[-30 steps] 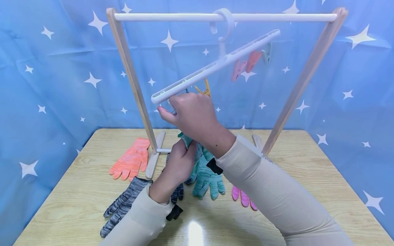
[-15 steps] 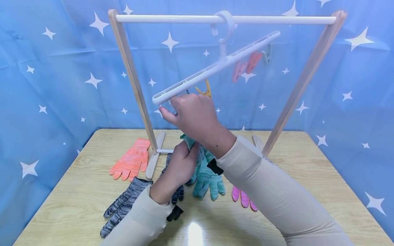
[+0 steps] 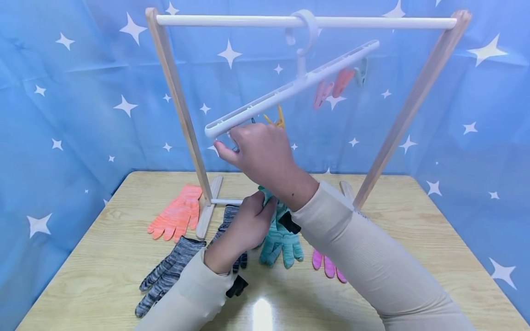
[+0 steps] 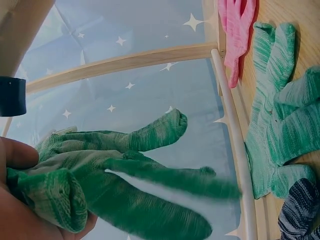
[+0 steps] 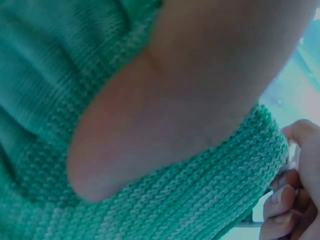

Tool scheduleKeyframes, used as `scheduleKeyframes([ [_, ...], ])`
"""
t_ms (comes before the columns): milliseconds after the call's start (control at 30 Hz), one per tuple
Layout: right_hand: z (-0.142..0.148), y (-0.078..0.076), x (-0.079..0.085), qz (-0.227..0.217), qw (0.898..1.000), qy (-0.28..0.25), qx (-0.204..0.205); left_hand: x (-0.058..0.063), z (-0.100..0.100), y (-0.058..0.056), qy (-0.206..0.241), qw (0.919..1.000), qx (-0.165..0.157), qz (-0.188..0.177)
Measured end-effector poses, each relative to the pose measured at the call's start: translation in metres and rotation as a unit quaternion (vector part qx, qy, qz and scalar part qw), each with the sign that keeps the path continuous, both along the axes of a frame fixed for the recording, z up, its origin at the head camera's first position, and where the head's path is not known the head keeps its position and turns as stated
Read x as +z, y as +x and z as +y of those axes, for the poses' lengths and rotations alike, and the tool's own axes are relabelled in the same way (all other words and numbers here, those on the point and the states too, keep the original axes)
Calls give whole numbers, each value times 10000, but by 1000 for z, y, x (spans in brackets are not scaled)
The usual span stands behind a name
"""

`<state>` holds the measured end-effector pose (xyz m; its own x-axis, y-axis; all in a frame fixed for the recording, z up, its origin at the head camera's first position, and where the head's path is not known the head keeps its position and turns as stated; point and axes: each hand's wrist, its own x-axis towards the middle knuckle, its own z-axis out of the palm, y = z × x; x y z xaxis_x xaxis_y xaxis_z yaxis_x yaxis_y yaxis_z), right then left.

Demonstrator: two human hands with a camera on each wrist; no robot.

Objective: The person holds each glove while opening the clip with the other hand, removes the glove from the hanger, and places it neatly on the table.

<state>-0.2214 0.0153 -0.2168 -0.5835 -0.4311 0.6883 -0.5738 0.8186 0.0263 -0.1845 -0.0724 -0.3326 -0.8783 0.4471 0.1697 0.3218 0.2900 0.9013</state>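
My left hand (image 3: pixel 250 220) pinches a green knit glove (image 4: pixel 135 195) by its cuff, and the fingers of the glove dangle in the left wrist view. Up at the low end of the tilted white hanger (image 3: pixel 285 92), my right hand (image 3: pixel 262 149) grips a small clothespin (image 3: pixel 235 147), mostly hidden by the fingers. A yellow clothespin (image 3: pixel 279 118) shows just behind that hand. In the right wrist view the left thumb (image 5: pixel 145 135) lies across the ribbed green knit, with the right hand's curled fingers beyond it.
The hanger hooks over the rack's white bar (image 3: pixel 232 20). Pink and red clothespins (image 3: pixel 342 82) hang toward its raised end. On the table (image 3: pixel 414 257) lie an orange glove (image 3: pixel 178 214), grey gloves (image 3: pixel 171 273), another green glove (image 3: pixel 285 246) and a pink glove (image 3: pixel 327 265).
My left hand has moved a little to the right with the green glove, closer beneath the right forearm. The right hand keeps its place at the hanger's low end.
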Motion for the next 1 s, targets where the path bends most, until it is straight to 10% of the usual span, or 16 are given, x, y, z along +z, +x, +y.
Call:
scheduleKeyframes([
  [1000,-1,4,4,-452,9990,-40,36,3,3,2,-364,9993,-42,77],
])
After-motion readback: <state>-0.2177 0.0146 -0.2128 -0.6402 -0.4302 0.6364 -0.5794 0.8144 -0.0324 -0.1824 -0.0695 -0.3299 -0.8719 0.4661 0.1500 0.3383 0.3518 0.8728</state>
